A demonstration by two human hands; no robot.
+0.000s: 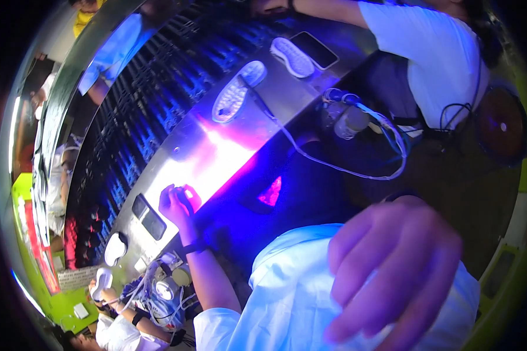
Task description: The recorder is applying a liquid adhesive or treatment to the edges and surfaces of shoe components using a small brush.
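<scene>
My left hand (pixel 173 202) rests at the brightly lit edge of a metal bench (pixel 175 167). Its fingers are curled around something small and dark, which glare makes hard to identify. Beside that hand lies a dark phone (pixel 149 217). My right hand (pixel 398 269) is raised close in front of my white shirt, large and slightly blurred, its fingers bent loosely downward with nothing visible in them. Farther up the bench lies a white shoe sole (pixel 231 100), with a corded, slim dark tool (pixel 257 99) against it.
Dark slatted conveyor racks (pixel 158 76) run along the bench. A second white sole (pixel 293 57) and another phone (pixel 316 50) lie at the far end by a co-worker (pixel 442 61). A cable (pixel 334 167) hangs off the bench. At lower left, another person (pixel 129 327) holds a white sole (pixel 102 283).
</scene>
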